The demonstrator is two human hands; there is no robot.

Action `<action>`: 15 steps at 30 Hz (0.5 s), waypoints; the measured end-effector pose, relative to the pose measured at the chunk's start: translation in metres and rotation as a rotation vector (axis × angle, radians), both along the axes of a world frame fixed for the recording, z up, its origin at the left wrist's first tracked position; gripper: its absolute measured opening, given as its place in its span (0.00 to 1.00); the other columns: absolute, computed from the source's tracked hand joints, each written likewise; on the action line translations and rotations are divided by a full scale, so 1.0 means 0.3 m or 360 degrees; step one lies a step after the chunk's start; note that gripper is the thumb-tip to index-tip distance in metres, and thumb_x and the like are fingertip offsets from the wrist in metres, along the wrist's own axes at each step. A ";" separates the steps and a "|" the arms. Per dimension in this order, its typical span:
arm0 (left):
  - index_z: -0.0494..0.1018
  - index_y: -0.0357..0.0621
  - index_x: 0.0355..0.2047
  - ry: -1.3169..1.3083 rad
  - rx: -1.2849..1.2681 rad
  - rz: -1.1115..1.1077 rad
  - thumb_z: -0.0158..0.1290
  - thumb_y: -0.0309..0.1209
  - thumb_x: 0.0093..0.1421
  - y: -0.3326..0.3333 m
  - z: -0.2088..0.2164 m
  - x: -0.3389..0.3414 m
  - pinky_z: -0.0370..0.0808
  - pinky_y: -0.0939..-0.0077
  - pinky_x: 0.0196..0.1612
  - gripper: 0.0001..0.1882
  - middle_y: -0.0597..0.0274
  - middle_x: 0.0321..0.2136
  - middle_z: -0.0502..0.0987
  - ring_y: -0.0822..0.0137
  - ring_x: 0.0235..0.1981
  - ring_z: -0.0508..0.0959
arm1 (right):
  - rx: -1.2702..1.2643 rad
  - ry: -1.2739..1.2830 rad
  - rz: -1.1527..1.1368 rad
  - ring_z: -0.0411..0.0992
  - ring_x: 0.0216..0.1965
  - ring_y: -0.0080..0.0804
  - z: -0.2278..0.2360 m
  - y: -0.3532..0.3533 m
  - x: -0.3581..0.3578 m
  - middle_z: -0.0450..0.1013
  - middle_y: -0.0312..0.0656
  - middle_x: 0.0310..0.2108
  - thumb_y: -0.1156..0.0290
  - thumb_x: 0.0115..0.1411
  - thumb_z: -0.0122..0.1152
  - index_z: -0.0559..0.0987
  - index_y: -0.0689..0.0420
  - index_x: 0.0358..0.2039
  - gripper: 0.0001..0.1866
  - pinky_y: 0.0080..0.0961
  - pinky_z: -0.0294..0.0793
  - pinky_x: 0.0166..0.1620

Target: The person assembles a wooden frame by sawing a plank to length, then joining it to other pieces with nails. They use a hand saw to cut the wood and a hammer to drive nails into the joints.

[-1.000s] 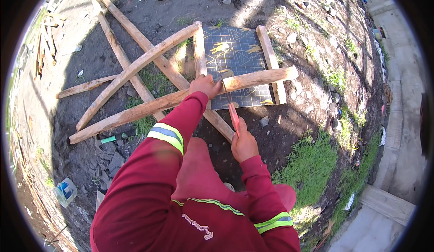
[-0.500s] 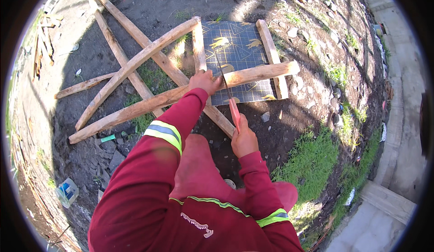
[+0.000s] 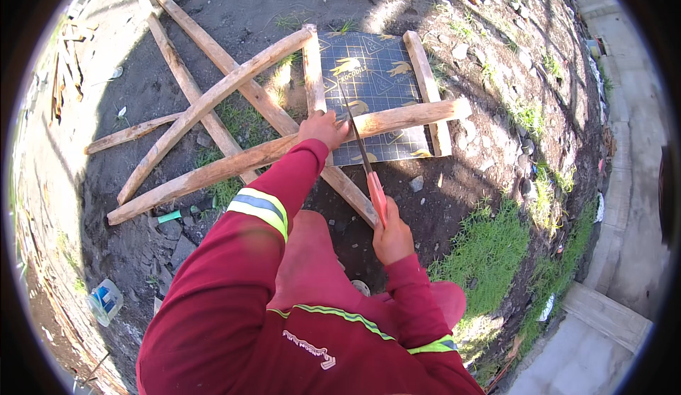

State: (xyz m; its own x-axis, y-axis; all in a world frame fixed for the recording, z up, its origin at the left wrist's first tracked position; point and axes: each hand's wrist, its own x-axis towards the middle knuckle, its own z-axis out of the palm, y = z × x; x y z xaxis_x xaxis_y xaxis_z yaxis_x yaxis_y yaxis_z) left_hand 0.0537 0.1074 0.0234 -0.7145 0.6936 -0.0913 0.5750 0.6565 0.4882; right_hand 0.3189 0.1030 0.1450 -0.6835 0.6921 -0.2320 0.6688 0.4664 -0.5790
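We see our left hand (image 3: 324, 127) pressed flat, fingers spread, on a long rough wooden pole (image 3: 284, 152) that lies across a frame of crossed poles on the dark soil (image 3: 440, 189). Our right hand (image 3: 392, 237) is curled tight around the red handle of a thin-bladed handsaw (image 3: 363, 155), whose blade runs up to the pole just beside the left hand. Compared with 1 second ago, the blade now reaches farther forward across the pole and over the dark patterned sheet (image 3: 376, 83) beneath it, while the left hand has stayed put. We judge the cut at that spot is under way. A clear plastic container (image 3: 105, 300) lies well apart, lower left.
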 end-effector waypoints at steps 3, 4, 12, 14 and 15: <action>0.76 0.43 0.34 0.0042 0.0030 0.0008 0.52 0.55 0.55 -0.007 -0.005 -0.001 0.73 0.55 0.44 0.26 0.48 0.34 0.76 0.49 0.40 0.77 | -0.0040 -0.0014 0.0014 0.75 0.35 0.60 0.064 -0.062 0.132 0.75 0.61 0.34 0.75 0.58 0.54 0.60 0.55 0.61 0.29 0.50 0.75 0.36; 0.76 0.43 0.34 0.0043 0.0039 0.0011 0.52 0.55 0.55 -0.004 -0.005 0.002 0.73 0.55 0.44 0.25 0.48 0.34 0.76 0.49 0.40 0.77 | -0.0101 -0.0100 -0.0031 0.74 0.36 0.61 0.060 -0.060 0.136 0.75 0.61 0.35 0.76 0.58 0.54 0.60 0.54 0.61 0.29 0.50 0.74 0.37; 0.76 0.42 0.33 -0.0045 -0.0058 0.0033 0.52 0.54 0.55 0.012 0.017 -0.006 0.73 0.55 0.43 0.25 0.49 0.34 0.76 0.49 0.41 0.77 | 0.0047 0.0033 0.0004 0.74 0.35 0.63 -0.036 0.041 -0.074 0.75 0.62 0.32 0.73 0.60 0.52 0.62 0.56 0.58 0.25 0.52 0.73 0.37; 0.76 0.42 0.33 0.0024 0.0024 -0.0010 0.52 0.53 0.55 0.008 0.009 -0.007 0.73 0.55 0.43 0.25 0.49 0.34 0.76 0.49 0.41 0.77 | -0.0107 -0.0147 -0.0067 0.75 0.37 0.62 0.033 -0.010 0.029 0.75 0.61 0.36 0.75 0.59 0.53 0.62 0.56 0.59 0.27 0.49 0.75 0.39; 0.76 0.42 0.34 0.0035 0.0022 -0.0031 0.51 0.53 0.55 0.001 0.003 -0.002 0.73 0.55 0.43 0.25 0.49 0.34 0.76 0.49 0.41 0.77 | -0.0159 -0.0222 -0.0084 0.75 0.39 0.59 0.073 -0.043 0.104 0.75 0.60 0.39 0.78 0.57 0.54 0.62 0.56 0.61 0.29 0.46 0.76 0.41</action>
